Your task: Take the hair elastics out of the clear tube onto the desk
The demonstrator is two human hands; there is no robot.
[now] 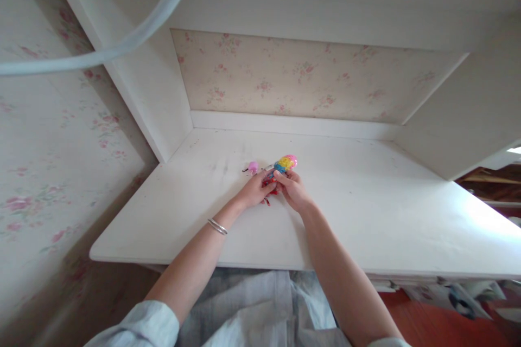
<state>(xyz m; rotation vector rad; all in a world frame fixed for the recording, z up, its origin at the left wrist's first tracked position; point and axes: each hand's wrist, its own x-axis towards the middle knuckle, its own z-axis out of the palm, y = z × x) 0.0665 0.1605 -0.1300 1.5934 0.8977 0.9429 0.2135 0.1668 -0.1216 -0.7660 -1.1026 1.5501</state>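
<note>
The left forearm [195, 263] and right forearm [340, 263], both bare, stretch forward and converge, the left hand [254, 190] and right hand [296, 191] close together, fingers [293, 175] curled in a grip, thumbs [269, 188] turned toward each other.

left hand [255, 190], right hand [294, 191]: holding multicoloured bundle [286, 163] | pink object [253, 167]: on white desk [366, 211], near left hand

Single head view, forward and down (fairly near) onto the white desk [366, 206].
</note>
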